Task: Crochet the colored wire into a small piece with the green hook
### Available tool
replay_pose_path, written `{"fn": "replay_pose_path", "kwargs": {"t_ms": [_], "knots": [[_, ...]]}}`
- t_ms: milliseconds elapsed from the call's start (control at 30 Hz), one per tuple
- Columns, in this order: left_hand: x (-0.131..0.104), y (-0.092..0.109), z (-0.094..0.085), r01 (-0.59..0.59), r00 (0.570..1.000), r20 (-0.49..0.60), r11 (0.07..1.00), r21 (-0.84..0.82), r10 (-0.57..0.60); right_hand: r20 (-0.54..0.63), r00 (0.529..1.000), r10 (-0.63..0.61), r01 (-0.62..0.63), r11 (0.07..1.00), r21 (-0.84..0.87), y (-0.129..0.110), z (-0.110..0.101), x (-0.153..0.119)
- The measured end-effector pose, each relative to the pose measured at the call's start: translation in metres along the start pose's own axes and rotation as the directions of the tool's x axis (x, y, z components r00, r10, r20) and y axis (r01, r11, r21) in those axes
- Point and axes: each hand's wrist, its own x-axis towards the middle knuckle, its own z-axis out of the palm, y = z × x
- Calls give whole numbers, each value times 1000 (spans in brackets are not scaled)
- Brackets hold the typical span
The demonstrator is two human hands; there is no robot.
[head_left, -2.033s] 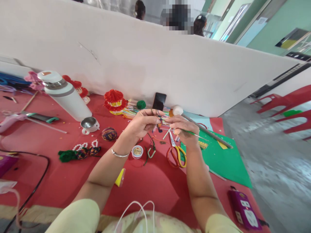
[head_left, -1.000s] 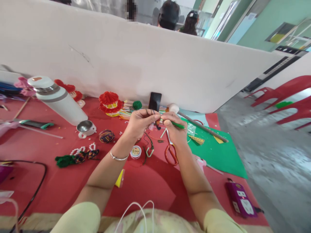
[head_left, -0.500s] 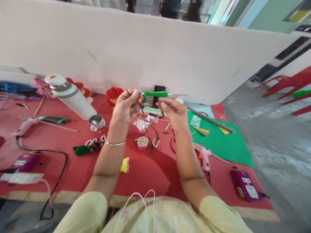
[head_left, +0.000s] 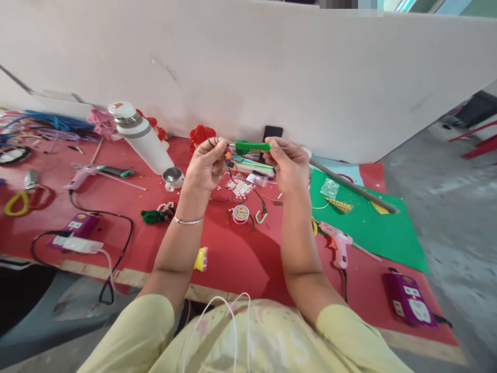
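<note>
Red tabletop (head_left: 240, 264); L hand (head_left: 205, 168) pinches yarn (head_left: 228, 155), R hand (head_left: 289, 163) pinches green-handled tool (head_left: 254, 146); phone (head_left: 273, 131) partly hidden.

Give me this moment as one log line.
left hand: pinching yarn piece | right hand: holding green tool | beads: on table

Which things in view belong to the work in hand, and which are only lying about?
Belonging to the work:
multicoloured yarn piece, in the grip of the left hand
green-handled tool, in the grip of the right hand
white beads, possibly

Apparently only lying about:
white flask
small cup
phone
pink glue gun at right
</note>
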Motion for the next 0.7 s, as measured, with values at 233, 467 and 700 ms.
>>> {"fn": "replay_pose_path", "kwargs": {"t_ms": [233, 467, 700], "knots": [[11, 33, -26, -138, 987, -89, 988, -73, 131, 457, 880, 133, 5, 957, -289, -10, 36, -29], [13, 19, -28, -93, 995, -48, 995, -34, 92, 544, 827, 140, 98, 918, -385, -24, 44, -39], [-4, -11, 7, -94, 981, 177, 995, 41, 85, 238, 967, -95, 126, 985, -116, -28, 19, -24]]}}
